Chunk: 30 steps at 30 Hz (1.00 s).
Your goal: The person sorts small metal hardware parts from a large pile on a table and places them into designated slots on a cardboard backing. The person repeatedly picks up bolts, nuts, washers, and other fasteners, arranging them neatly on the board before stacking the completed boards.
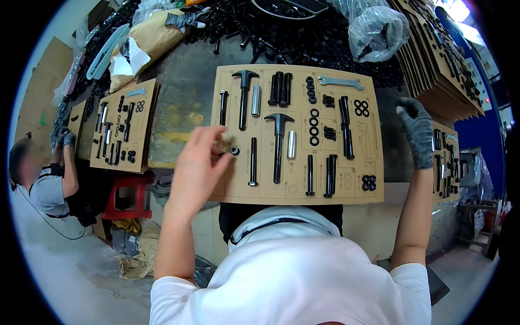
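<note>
On the desk (181, 92): brown board (230, 181) bearing black bolts (253, 161), a grey wrench (341, 82) near its upper right. Bare left hand (199, 162) over the board's left edge, fingers parted and loosely bent, thumb by a black nut (234, 150); contact unclear. Gloved right hand (418, 132) just beyond the right edge, fingers curled inward; cannot tell whether they hold anything.

Gap between boards (298, 194), bolts (314, 33) beyond
</note>
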Each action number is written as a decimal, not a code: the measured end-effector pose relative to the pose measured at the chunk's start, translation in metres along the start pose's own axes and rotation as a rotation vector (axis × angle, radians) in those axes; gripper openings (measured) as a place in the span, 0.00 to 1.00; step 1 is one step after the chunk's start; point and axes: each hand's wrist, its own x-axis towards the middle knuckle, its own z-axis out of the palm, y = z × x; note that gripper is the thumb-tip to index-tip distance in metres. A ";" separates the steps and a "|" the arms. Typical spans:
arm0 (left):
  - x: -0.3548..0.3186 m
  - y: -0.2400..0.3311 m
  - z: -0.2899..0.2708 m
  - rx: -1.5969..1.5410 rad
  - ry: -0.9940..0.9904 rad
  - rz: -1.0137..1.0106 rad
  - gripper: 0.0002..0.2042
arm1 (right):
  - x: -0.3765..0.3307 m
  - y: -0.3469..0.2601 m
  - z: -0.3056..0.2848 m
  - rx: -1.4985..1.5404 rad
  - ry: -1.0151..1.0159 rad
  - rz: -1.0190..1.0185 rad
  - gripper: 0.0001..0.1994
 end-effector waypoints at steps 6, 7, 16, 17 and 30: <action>0.006 -0.027 0.004 0.018 0.062 0.042 0.16 | -0.103 -0.159 0.055 -0.001 -0.466 -0.748 0.09; 0.008 -0.027 0.005 0.013 0.054 0.048 0.16 | -0.116 -0.161 0.071 -0.027 -0.528 -0.741 0.09; -0.004 -0.027 0.001 0.161 0.113 0.211 0.08 | -0.140 -0.177 0.084 -0.475 -0.802 -0.617 0.13; -0.005 -0.027 0.003 0.176 0.128 0.216 0.08 | -0.136 -0.179 0.074 -0.356 -0.654 -0.726 0.08; -0.010 -0.015 0.012 0.183 0.172 0.198 0.09 | -0.105 -0.118 0.027 -0.187 -0.541 -0.328 0.13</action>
